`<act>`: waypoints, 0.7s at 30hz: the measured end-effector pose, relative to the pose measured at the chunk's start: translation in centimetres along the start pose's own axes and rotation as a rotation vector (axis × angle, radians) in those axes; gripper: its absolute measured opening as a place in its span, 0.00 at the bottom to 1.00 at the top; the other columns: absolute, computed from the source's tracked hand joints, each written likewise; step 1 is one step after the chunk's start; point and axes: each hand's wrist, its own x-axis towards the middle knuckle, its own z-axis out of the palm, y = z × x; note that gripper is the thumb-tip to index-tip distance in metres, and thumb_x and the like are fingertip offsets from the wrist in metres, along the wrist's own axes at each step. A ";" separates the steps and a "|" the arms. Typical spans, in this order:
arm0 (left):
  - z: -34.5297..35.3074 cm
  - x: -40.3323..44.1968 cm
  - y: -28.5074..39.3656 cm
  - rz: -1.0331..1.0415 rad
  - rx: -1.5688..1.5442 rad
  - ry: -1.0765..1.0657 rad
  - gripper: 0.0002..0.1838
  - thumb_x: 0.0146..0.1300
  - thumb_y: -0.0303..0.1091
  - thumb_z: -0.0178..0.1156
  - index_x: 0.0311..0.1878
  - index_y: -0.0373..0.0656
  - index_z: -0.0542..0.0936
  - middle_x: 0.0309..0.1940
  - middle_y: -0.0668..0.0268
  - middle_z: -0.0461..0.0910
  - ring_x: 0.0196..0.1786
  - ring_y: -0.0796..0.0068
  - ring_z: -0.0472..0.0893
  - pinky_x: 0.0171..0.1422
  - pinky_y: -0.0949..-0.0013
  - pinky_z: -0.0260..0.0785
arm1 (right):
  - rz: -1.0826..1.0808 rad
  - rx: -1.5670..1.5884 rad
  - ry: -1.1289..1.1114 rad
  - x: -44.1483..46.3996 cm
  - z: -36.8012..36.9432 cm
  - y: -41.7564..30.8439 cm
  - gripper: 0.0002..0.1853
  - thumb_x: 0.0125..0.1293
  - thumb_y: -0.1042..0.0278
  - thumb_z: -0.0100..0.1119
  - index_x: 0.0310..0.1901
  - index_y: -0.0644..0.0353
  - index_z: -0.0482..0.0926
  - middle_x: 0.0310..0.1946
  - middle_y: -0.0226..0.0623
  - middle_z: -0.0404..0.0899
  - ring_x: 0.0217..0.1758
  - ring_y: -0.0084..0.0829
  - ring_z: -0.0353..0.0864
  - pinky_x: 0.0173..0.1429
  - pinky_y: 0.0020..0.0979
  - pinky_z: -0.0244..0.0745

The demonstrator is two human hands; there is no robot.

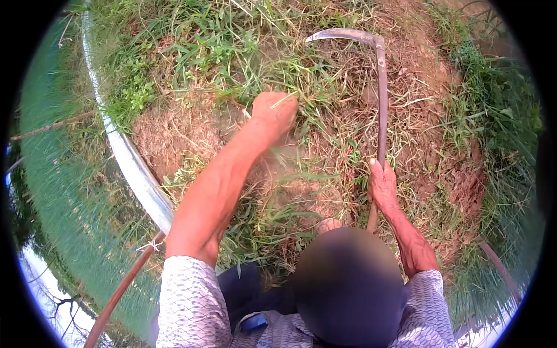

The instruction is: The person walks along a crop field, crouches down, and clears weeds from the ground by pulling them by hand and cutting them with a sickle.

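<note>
My right hand (383,184) is wrapped round the wooden handle of a sickle (382,98). The sickle stretches forward over the ground, its curved metal blade pointing to the left at the far end. Near the middle of the view, my left hand (275,111) is closed in a fist just above the weedy ground. A green blade of grass lies across its back, and blurred grass (284,158) trails below it; the fingers themselves are mostly hidden. Around both hands lie cut, dry stalks and green grass (209,52) still rooted in the soil.
A pale, shiny pipe or hose (130,156) curves along the left. Beyond it are dense green plants (64,174) and a wooden pole (125,284) with a tie. Toes (329,225) show beside a blurred dark round shape (351,284). More weeds (499,110) grow at right.
</note>
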 end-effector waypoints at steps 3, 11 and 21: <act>0.5 0.1 -0.3 -0.005 -0.171 -0.027 0.10 0.57 0.34 0.53 0.30 0.38 0.80 0.27 0.54 0.82 0.33 0.54 0.83 0.38 0.57 0.76 | -0.150 -0.417 0.087 -0.2 -2.0 5.8 0.24 0.69 0.44 0.49 0.42 0.63 0.71 0.21 0.34 0.67 0.25 0.29 0.71 0.30 0.35 0.68; 2.1 -5.0 2.2 0.232 -0.244 0.044 0.07 0.54 0.33 0.55 0.28 0.39 0.73 0.23 0.54 0.78 0.26 0.53 0.80 0.28 0.56 0.71 | 0.003 -0.048 -0.013 -4.0 -2.1 6.6 0.19 0.69 0.50 0.53 0.41 0.61 0.70 0.21 0.29 0.67 0.22 0.22 0.69 0.25 0.27 0.64; 1.9 -22.8 0.5 0.301 -0.516 -0.593 0.06 0.58 0.33 0.55 0.32 0.41 0.73 0.26 0.59 0.76 0.32 0.57 0.80 0.32 0.56 0.71 | 0.189 -0.033 0.093 -13.2 -8.3 15.5 0.15 0.70 0.52 0.51 0.34 0.55 0.67 0.14 0.22 0.60 0.15 0.14 0.59 0.17 0.22 0.57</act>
